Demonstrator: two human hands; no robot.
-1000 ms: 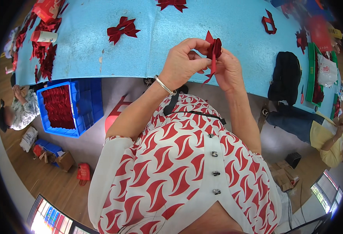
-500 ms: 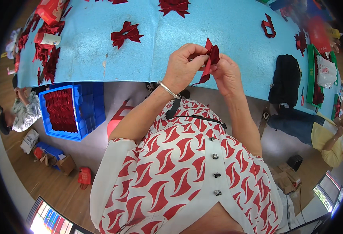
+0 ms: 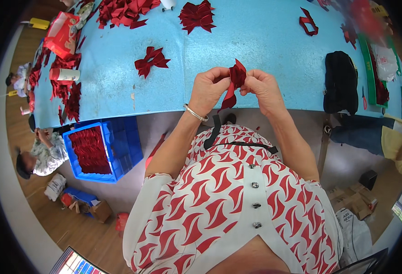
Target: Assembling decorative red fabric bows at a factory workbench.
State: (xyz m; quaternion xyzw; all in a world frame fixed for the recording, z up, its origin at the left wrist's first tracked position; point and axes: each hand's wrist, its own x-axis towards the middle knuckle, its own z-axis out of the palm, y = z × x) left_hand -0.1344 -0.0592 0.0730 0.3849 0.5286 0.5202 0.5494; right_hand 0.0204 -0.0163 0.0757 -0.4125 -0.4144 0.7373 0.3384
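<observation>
Over the near side of the blue worktop (image 3: 274, 50), left grip (image 3: 206, 90) and right grip (image 3: 264, 90) both pinch a red ribbon bow (image 3: 237, 76); a black bag (image 3: 341, 83) lies on its right part

The dark red folded cloth ribbon (image 3: 237, 76) looks velvety and matt; the broad light blue table (image 3: 251, 41) is glossy, with scuffed, rougher patches; the round silver bangle (image 3: 195, 113) is shiny metal; the blue rectangular crate (image 3: 127, 144) is smooth plastic; the black oblong bag (image 3: 341, 82) is matt cloth.
</observation>
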